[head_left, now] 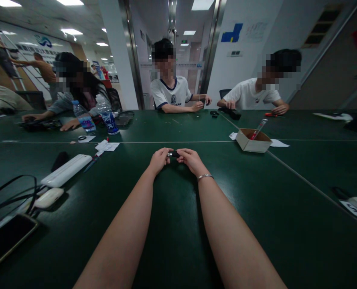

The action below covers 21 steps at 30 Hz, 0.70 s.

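Observation:
Both arms reach forward over the dark green table (178, 224). A small black object with a shiny silver end (174, 154) is between my hands, just above the tabletop; its exact kind is too small to make out. My left hand (161, 159) pinches the silver end at its left. The black end is gripped by the closed fingers of my right hand (191, 159), which has a metal bracelet (205, 176) at the wrist. My fingers partly cover the object.
An open cardboard box (253, 144) holding a clear and red tube stands ahead to the right. Two bottles (108, 116), paper slips (107, 145), a long white case (67, 170), cables and a phone (10, 239) lie leftward. Several people sit opposite.

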### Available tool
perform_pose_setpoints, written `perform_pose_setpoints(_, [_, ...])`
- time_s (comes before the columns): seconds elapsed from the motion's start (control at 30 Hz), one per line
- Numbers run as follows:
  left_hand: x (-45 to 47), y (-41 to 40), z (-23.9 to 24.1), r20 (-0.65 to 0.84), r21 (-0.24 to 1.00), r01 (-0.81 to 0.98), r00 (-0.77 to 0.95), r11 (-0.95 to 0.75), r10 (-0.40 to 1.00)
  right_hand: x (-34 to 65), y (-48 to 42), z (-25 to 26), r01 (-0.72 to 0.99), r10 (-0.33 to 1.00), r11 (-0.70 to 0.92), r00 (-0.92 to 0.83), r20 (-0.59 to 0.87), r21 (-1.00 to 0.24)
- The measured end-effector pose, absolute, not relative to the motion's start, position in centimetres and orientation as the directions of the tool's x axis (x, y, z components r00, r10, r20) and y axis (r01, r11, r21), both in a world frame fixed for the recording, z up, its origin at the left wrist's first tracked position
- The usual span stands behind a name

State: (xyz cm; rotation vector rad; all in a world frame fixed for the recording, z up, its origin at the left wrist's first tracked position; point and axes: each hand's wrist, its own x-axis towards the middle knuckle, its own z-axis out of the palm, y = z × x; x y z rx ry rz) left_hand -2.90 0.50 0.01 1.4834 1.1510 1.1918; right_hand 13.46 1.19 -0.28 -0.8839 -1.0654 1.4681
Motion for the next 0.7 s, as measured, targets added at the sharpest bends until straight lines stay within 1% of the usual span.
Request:
perform_pose_setpoints(0.13, [-2.87,0.44,0.12,0.179,0.971,0.140,0.103,-0.192,0.978,13.45,1.17,-0.30,-0.329,0.988,-0.030,-0.151,0.021,-0.944])
perform_pose_setpoints(0.27, [-2.81,0.38,0.24,0.151,0.979,0.124,0.111,-0.164,0.982,13.43,1.15,-0.30,-0.326,0.989,-0.022,-0.146,0.028,-0.945])
perform_pose_setpoints(0.4, [-2.82,0.38,0.25,0.160,0.977,0.128,0.087,-0.170,0.983,13.40,1.20,-0.29,-0.332,0.989,-0.023,-0.147,0.028,-0.943])
perform_pose_setpoints(0.7, [-3.10,0.56,-0.04,0.166,0.973,0.139,0.129,-0.183,0.978,13.38,1.20,-0.20,-0.312,0.989,-0.025,-0.149,0.023,-0.950])
